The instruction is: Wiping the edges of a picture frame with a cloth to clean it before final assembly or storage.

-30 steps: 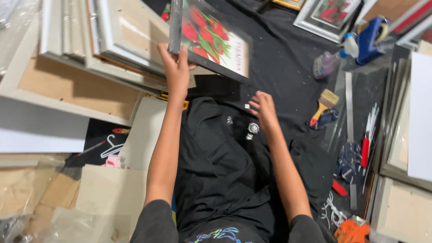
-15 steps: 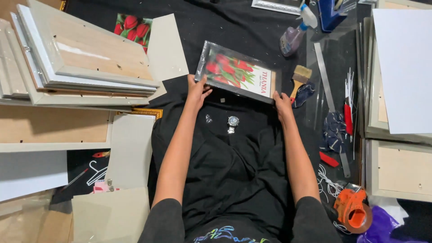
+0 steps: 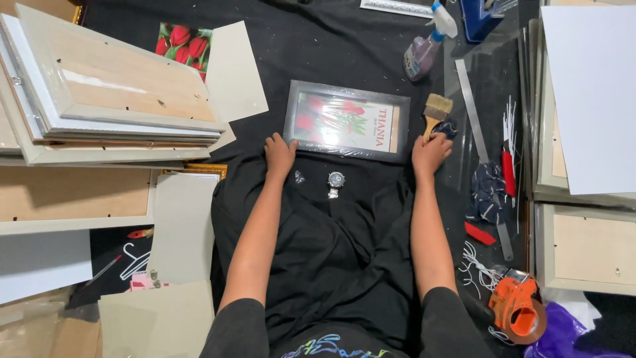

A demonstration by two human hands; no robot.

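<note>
Framed tulip print now laid flat, left hand open at its corner; right hand loosely curled beside paintbrush

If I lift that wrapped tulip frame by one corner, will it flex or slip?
The framed tulip picture has a rigid grey moulding, so it probably stays stiff. Its glossy plastic wrap shows glare, so it may be slippery. The left hand is at its lower left corner; lifting by two edges seems safer.

Grey-framed picture of red tulips, wrapped in clear glossy film, lying flat and face up on the black floor cloth, long side across, slightly skewed
</note>
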